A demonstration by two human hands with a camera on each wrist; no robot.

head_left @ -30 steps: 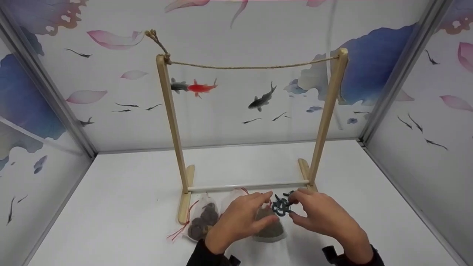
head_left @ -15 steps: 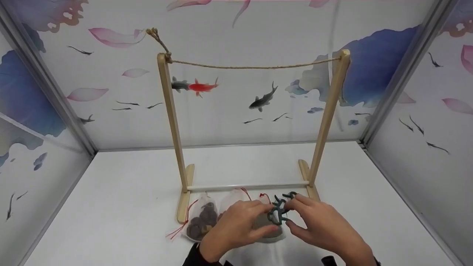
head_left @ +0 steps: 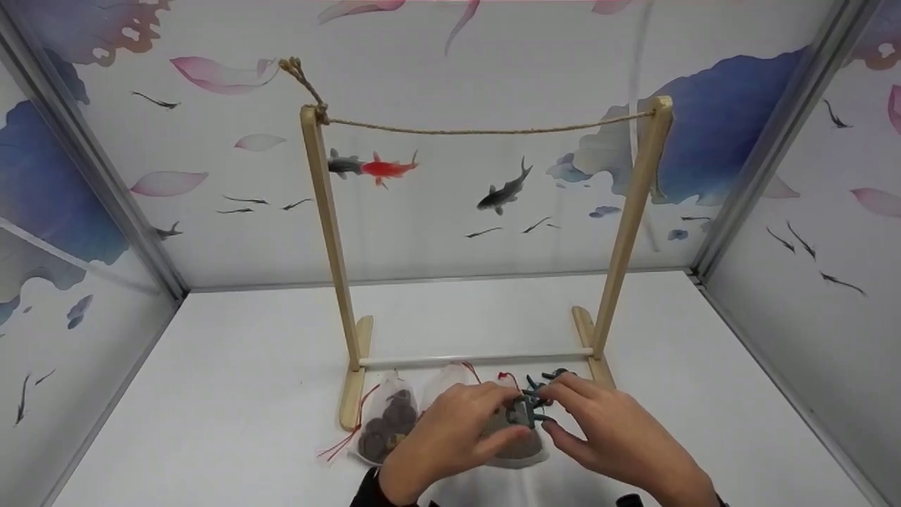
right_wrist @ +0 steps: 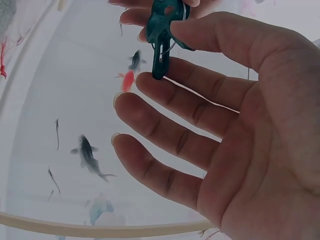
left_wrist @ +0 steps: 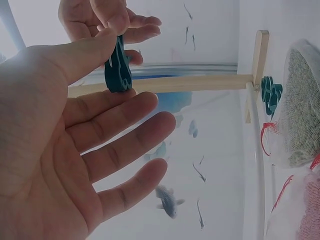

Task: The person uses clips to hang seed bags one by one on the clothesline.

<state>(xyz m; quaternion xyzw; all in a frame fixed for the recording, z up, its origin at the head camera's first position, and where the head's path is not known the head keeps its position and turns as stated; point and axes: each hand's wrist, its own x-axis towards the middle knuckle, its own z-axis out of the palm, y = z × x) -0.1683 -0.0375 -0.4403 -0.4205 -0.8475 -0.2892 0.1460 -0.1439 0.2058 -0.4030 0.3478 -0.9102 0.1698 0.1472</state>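
A dark green plastic spring clip (head_left: 522, 412) is held up between both hands, over the right-hand mesh bag in the head view. My left hand (head_left: 457, 433) pinches one end of the clip between thumb and index finger; its other fingers are spread loosely in the left wrist view. From the other side my right hand (head_left: 616, 433) pinches it with thumb and fingers. In the right wrist view the clip (right_wrist: 160, 37) points downward, with a thin metal spring ring on it. More green clips (left_wrist: 271, 95) lie on the table beside the bag of green grains (left_wrist: 305, 105).
A wooden frame with a rope (head_left: 486, 131) strung between its posts (head_left: 329, 239) stands behind the hands. A white rod (head_left: 471, 357) joins its feet. Nearby lie a mesh bag of brown round pieces (head_left: 387, 426) and a partly hidden bag with pink contents (left_wrist: 310, 215).
The left fingers have come to the clip, which the right hand held alone a second ago. The clip has turned and shifted slightly left and down. Frame and bags stay put.
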